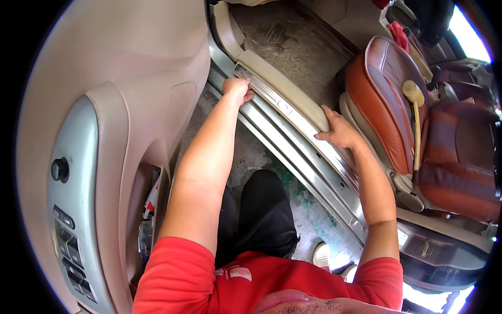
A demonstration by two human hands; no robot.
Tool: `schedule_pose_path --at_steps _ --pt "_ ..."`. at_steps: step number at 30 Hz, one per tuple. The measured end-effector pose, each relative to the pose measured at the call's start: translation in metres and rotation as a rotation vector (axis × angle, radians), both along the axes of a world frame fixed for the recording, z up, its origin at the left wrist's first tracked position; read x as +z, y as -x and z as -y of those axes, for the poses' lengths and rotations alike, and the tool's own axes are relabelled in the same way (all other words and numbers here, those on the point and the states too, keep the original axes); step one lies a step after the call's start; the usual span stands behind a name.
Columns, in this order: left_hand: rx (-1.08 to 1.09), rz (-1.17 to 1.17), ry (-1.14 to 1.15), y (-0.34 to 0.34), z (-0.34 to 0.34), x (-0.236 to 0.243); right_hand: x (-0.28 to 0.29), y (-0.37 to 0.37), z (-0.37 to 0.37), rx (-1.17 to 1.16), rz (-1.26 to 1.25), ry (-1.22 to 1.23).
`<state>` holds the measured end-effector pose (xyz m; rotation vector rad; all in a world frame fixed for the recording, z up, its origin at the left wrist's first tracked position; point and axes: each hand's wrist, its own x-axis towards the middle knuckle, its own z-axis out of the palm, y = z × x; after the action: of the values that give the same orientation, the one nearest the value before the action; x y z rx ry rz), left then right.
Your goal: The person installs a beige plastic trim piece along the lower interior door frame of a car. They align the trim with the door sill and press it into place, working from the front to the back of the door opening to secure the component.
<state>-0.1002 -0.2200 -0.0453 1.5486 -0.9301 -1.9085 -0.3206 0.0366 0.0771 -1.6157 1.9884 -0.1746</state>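
Observation:
A beige door sill trim [287,83] with a shiny metal scuff plate [272,97] runs diagonally along the car's door opening. My left hand [238,90] is closed on the trim's outer edge near its front end; its fingertips are partly hidden. Farther back, beside the seat, my right hand [341,131] spans the same trim, thumb on the scuff plate and fingers over the inner beige side. Below the trim, bare silver sill metal [293,146] shows.
At left stands the open door panel [141,63] with window switches and a filled pocket. A mallet [417,131] with a pale head lies on the brown leather front seat [379,99]. A dirty floor mat [287,42] covers the footwell. My knee [265,209] is close to the sill.

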Motion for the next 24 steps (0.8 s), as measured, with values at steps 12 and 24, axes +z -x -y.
schedule_pose_path --at_steps 12,24 --pt "0.027 0.272 0.124 -0.016 0.012 0.000 -0.034 -0.004 0.019 0.021 0.075 -0.005" --pt "-0.087 0.280 0.128 -0.021 0.016 0.009 -0.041 -0.004 0.014 -0.031 0.070 -0.044"
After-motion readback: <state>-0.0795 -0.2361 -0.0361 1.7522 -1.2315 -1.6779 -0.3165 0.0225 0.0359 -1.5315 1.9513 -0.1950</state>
